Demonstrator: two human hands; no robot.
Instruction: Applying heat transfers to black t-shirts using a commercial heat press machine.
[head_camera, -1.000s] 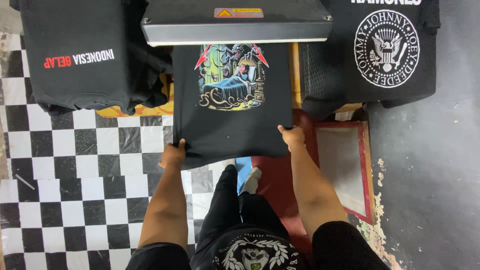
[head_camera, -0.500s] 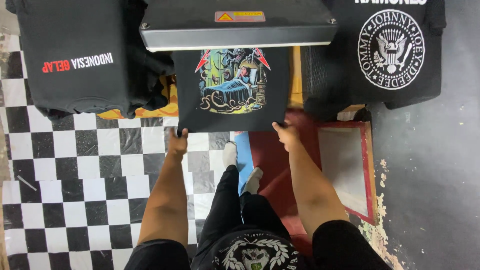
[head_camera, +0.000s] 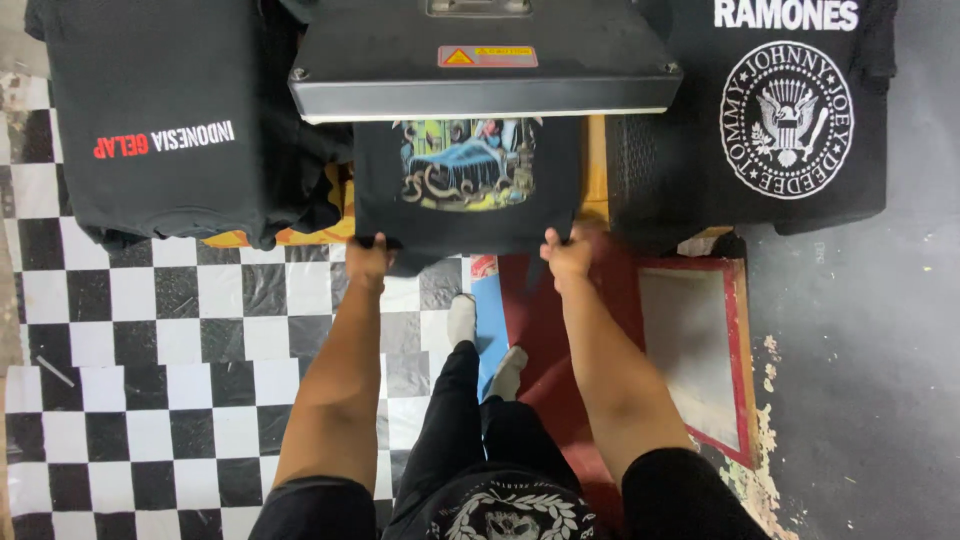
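Both hands are pinching the bottom hem of a black printed T-shirt (head_camera: 468, 215): the left hand (head_camera: 368, 262) has the left corner, the right hand (head_camera: 566, 255) the right corner, fingers curled shut on the fabric. The shirt lies flat on the lower platen, its colourful graphic half tucked under the heat press's grey top plate (head_camera: 480, 65). Off to the left there's a stack of black shirts with lettering (head_camera: 165, 135), and to the right a black shirt with a round white seal print (head_camera: 785, 120). Checkered floor (head_camera: 150, 340) below.
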